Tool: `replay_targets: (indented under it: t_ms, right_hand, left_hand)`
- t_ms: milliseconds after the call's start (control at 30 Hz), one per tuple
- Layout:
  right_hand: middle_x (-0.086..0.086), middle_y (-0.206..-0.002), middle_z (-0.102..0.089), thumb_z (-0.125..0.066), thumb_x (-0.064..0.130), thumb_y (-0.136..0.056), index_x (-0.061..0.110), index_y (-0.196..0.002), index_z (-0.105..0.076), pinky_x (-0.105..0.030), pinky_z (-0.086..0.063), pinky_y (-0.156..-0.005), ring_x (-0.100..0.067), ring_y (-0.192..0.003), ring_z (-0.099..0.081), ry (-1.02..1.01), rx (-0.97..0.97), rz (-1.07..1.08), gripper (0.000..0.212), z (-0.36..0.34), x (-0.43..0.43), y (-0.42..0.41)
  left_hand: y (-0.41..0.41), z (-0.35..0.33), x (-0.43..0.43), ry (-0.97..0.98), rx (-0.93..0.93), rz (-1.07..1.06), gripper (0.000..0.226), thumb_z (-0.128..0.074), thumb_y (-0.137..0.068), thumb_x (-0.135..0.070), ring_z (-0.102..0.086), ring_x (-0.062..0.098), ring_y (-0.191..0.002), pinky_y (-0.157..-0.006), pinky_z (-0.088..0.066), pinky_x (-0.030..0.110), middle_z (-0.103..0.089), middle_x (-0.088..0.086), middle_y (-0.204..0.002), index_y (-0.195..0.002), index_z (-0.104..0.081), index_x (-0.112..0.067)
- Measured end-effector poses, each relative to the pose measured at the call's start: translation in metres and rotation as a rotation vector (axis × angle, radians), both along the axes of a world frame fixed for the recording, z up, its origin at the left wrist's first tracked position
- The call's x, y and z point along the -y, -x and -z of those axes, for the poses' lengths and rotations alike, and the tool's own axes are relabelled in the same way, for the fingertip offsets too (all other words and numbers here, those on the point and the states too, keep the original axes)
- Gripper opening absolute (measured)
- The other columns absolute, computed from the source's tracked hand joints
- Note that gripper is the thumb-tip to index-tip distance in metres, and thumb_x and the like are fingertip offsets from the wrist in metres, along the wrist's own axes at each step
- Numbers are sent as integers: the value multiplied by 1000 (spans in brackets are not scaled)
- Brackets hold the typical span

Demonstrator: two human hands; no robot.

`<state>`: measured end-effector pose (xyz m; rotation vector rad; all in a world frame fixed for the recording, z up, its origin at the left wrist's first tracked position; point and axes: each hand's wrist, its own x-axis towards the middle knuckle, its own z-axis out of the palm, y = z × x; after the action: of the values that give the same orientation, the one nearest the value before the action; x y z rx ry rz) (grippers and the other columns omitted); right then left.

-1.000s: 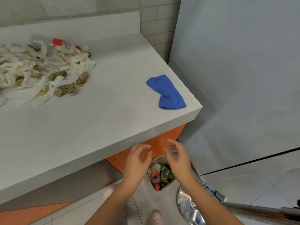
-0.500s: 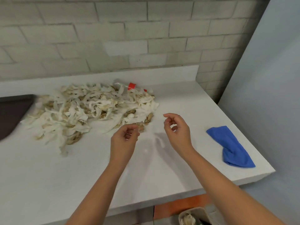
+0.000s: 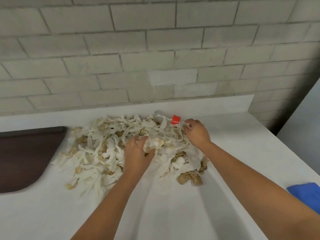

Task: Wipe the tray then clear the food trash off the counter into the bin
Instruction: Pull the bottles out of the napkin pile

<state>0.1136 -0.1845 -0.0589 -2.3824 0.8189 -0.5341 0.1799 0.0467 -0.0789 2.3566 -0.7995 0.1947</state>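
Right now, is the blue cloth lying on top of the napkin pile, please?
No, the blue cloth lies apart at the counter's right edge, clear of the napkin pile.

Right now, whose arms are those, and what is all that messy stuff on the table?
Those arms belong to a person wearing a camera on their head, so you see what they see, looking down. No robot here, just two bare hands. They stand at a white counter by a brick wall. The messy stuff is a pile of dirty napkins, white and brown, with a clear bottle with a red label at the back. The left hand is grabbing a napkin wad. The right hand is reaching by the bottle, its fingers open. A dark tray sits on the left, and a blue cloth on the right.
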Motion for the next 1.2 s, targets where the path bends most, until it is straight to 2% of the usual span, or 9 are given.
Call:
replay_targets:
  t_ms: [100,167,267,433,633,767,867,1000,1200]
  right_hand:
    - [-15,-127,-51,-37,31,-99,14,-131,-52,-37,-43,-92,-32,-116,-48,83,-145,55,39,6,15,-23]
    - [-15,-128,-51,-34,28,-100,14,-131,-52,-38,-42,-92,-32,-117,-46,148,-191,102,38,8,24,-35]
    - [-13,-132,-49,-32,26,-100,15,-134,-48,-39,-40,-95,-31,-121,-44,168,-281,124,39,12,39,-49]
    - [-10,-139,-49,-49,32,-92,18,-141,-38,-37,-40,-99,-31,-124,-47,-12,-494,-12,52,20,53,-59]
    - [-4,-125,-59,-65,29,-77,21,-131,-51,-36,-47,-94,-25,-113,-55,-41,-468,5,56,27,51,-59]
    - [4,-114,-61,-68,34,-75,25,-117,-59,-38,-46,-96,-20,-108,-58,-108,-409,26,44,25,48,-59]
    - [5,-93,-63,-68,31,-75,28,-93,-63,-36,-47,-87,-22,-95,-60,-154,-275,2,19,25,45,-58]
    - [3,-112,-62,-71,38,-78,18,-124,-60,-27,-49,-82,-18,-105,-59,-280,-83,-40,52,12,32,-51]
    - [-1,-99,-64,-68,18,-83,15,-118,-63,-27,-53,-73,-22,-82,-69,-487,273,-9,36,-5,15,-44]
  left_hand:
    - [-14,25,6,-276,-22,107,58,-40,-87,-56,-28,30,-138,-110,-30,47,-34,9,-148,-138,-45,-28]
    - [-16,40,5,-317,-95,133,59,-28,-90,-56,-31,27,-138,-110,-32,47,-34,7,-150,-140,-42,-28]
    - [-17,57,3,-222,-29,126,51,-33,-90,-47,-49,29,-126,-100,-42,52,-51,9,-137,-130,-56,-23]
    - [-15,63,1,-143,10,107,44,-38,-89,-40,-54,27,-121,-99,-44,52,-56,8,-131,-126,-57,-26]
    - [-18,67,2,-148,47,99,43,-39,-88,-41,-56,26,-115,-94,-47,49,-58,7,-125,-124,-57,-27]
    - [-16,67,1,-135,71,100,43,-43,-86,-45,-59,25,-108,-88,-49,42,-61,6,-115,-121,-59,-26]
    - [-16,69,0,-117,103,110,43,-47,-83,-48,-60,24,-102,-86,-49,39,-61,5,-110,-118,-59,-27]
    - [-16,71,0,-102,121,135,44,-53,-80,-52,-58,20,-92,-81,-50,38,-59,1,-98,-116,-59,-28]
    - [-14,73,0,-50,170,151,44,-54,-80,-52,-58,20,-90,-76,-51,37,-58,1,-98,-115,-57,-26]
